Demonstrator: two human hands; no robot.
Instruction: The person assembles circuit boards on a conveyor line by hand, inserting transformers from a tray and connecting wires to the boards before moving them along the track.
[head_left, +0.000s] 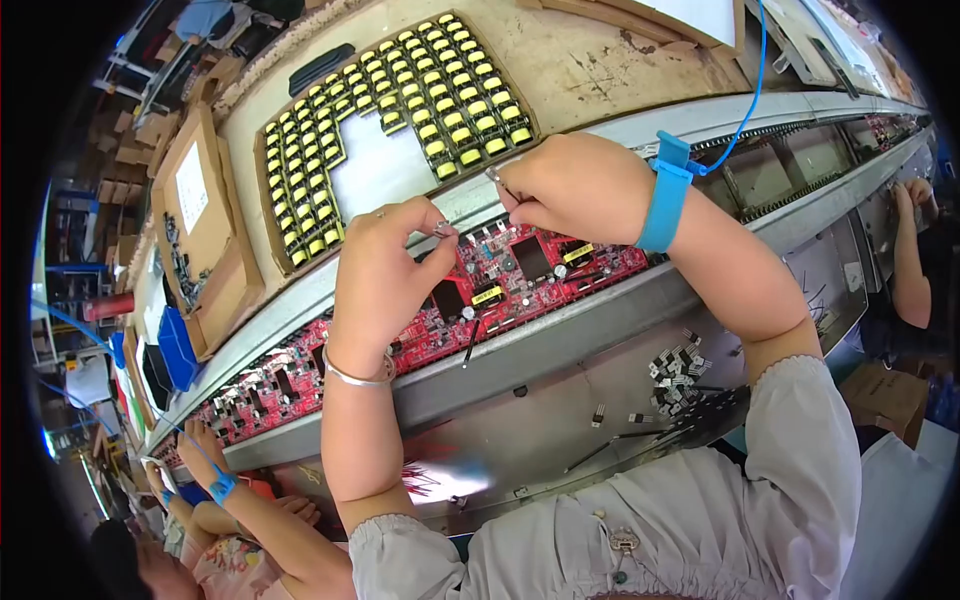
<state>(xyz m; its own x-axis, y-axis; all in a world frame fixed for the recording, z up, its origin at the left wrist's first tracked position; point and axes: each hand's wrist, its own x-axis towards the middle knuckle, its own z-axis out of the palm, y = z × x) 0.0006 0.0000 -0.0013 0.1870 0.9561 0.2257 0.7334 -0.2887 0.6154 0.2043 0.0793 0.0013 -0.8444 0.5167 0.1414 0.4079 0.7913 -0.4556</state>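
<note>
A small grey metal part (444, 229) is pinched by the left hand (383, 262), a silvery bit (492, 174) by the right hand (590, 188); the red, component-filled circuit board (538, 292) lies at four o'clock from the nearer left, aligned eight-to-two.

Light was bright and pretty even on my hands (385, 265), but glare blew out a patch of the metal surface (530, 435). Fisheye bent the rails (570, 338), corners went black.

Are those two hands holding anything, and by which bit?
The left hand pinches a small metallic part between thumb and finger; the right hand pinches a small grey piece. Which end of each can't be told.
</note>
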